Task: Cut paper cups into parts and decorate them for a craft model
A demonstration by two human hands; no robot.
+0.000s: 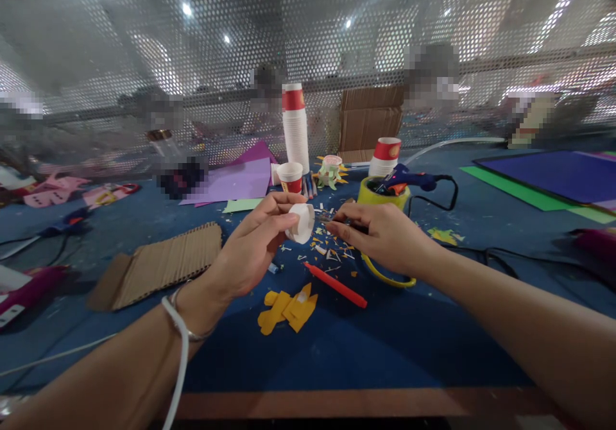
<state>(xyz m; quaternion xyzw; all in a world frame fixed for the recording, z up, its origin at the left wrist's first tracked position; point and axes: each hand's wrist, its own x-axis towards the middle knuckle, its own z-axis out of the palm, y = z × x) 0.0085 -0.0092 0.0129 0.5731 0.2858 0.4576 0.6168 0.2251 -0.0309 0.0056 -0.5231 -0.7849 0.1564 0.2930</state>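
In my left hand [250, 247] is a white round paper piece [303, 224], like the cut-off end of a paper cup, pinched between thumb and fingers. Close to its right edge, my right hand [380, 234] grips a slim tool with a metal tip [321, 219]; fingers cover most of it, so its exact kind is unclear. Small paper scraps [332, 253] litter the blue table below both hands. A red marker [337, 285] lies nearer to me, beside yellow-orange paper cutouts [289, 308]. Behind my left hand stands a red-and-white paper cup [290, 178].
A tall cup stack [295, 128] rises at the back. Right of centre, a yellow tape roll [368, 192] has a blue glue gun [409, 178] resting on it, its cable trailing right. Corrugated cardboard [168, 260] lies left; coloured sheets [543, 176] lie right.
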